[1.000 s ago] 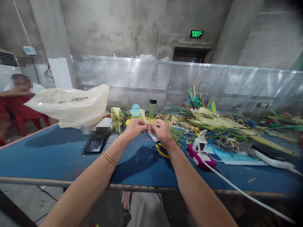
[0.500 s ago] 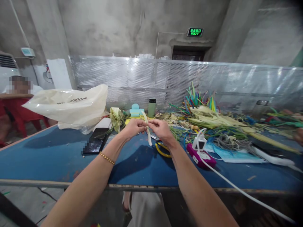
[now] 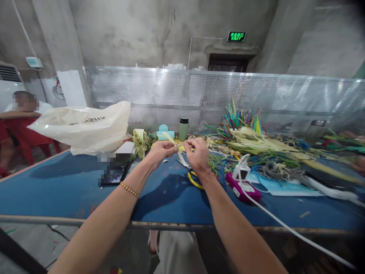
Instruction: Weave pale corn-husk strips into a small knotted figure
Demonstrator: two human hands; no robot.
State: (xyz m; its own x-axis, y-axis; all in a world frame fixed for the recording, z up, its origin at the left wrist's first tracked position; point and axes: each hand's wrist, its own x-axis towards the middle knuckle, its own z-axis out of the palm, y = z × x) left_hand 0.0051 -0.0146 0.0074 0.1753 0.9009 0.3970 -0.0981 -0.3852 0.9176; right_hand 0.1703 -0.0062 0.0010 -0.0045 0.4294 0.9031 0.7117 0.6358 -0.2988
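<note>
Pale strip (image 3: 169, 137), one, above the blue surface (image 3: 65, 194): pinched in the left hand (image 3: 160, 153); right hand (image 3: 199, 155) close beside it, curled, grip cannot be told. Exit sign (image 3: 236, 37), lit: green "EXIT" beneath Chinese characters. Cream bag (image 3: 85, 133), one, at the surface's left: dark inverted lettering, not fully legible.

Bag (image 3: 85, 131), printed, placed at left; phone (image 3: 115, 176) laid near it; bottle (image 3: 183, 131) stood before mesh panel (image 3: 159, 89); charger (image 3: 240, 174) plugged into purple socket (image 3: 237, 189); mask (image 3: 291, 188) laid beside; exit sign (image 3: 236, 37) lit.
</note>
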